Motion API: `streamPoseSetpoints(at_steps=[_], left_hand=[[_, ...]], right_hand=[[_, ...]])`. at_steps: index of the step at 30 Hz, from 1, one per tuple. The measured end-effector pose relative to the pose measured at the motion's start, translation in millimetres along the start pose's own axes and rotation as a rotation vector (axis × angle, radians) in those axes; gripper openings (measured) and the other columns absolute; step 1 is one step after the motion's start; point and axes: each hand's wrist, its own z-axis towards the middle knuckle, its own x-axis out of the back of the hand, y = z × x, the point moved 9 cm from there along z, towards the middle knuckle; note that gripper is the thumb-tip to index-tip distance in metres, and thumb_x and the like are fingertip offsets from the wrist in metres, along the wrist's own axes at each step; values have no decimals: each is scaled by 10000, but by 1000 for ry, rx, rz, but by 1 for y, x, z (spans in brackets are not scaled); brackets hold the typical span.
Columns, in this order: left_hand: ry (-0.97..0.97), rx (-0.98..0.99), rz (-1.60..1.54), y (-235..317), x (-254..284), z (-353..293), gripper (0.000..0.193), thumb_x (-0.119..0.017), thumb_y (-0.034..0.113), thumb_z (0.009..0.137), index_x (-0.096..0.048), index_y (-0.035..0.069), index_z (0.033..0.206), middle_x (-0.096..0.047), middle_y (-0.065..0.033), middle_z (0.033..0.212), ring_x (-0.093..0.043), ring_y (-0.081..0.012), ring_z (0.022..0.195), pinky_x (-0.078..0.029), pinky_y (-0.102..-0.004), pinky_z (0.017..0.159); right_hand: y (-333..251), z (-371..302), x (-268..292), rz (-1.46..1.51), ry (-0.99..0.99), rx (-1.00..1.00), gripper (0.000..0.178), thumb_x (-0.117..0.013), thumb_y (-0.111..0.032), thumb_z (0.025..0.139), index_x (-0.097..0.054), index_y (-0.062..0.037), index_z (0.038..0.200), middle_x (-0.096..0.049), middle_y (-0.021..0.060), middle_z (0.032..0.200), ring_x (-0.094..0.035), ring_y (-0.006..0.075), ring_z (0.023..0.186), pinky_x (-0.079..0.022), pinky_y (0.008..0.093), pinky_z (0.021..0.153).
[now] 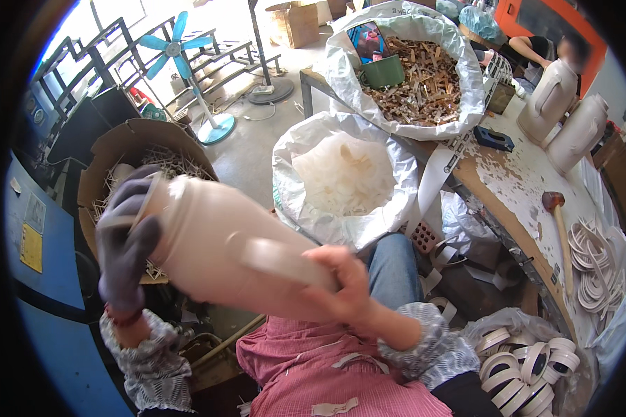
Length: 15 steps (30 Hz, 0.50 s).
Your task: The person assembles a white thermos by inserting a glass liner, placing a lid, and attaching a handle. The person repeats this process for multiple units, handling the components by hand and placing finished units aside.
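Observation:
A large pale beige plastic jug body [236, 243] with a moulded side handle lies tilted across my lap area, held between both hands. My left hand [126, 236], in a dark grey glove, is wrapped round its wider end at the left. Bare, my right hand [341, 285] grips the lower right end near the handle. The handle and parts of the hands are smeared by motion. Just beyond the jug stands a white sack [285, 167] holding whitish translucent pieces [348, 170].
Farther back, another white sack [337, 62] holds brown pieces, a green box [384, 72] and a phone [366, 42]. On the right bench [494, 167] are two similar jugs [579, 133], a mallet [560, 229] and white rings [591, 264]. A carton [90, 163] stands left; a blue fan [170, 48] behind.

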Motion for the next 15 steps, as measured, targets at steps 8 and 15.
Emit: streamPoseSetpoints(at_steps=[8, 15], left_hand=[[42, 250, 191, -41, 35, -84, 301, -647, 232, 878, -638, -17, 1046, -598, -169, 1149, -516, -329, 1160, -370, -441, 1028], [4, 232, 318, -60, 24, -72, 330, -543, 254, 960, -538, -18, 773, -510, -82, 673, -502, -169, 677, -386, -314, 625]], right_hand=[[226, 17, 0, -117, -185, -504, 179, -565, -161, 928, -694, -42, 962, -685, 119, 853, -652, 227, 765, -511, 317, 711], [432, 16, 91, -1422, -391, -451, 192, -586, -142, 829, -693, -153, 988, -609, 140, 1140, -585, 336, 1061, -523, 411, 810]])
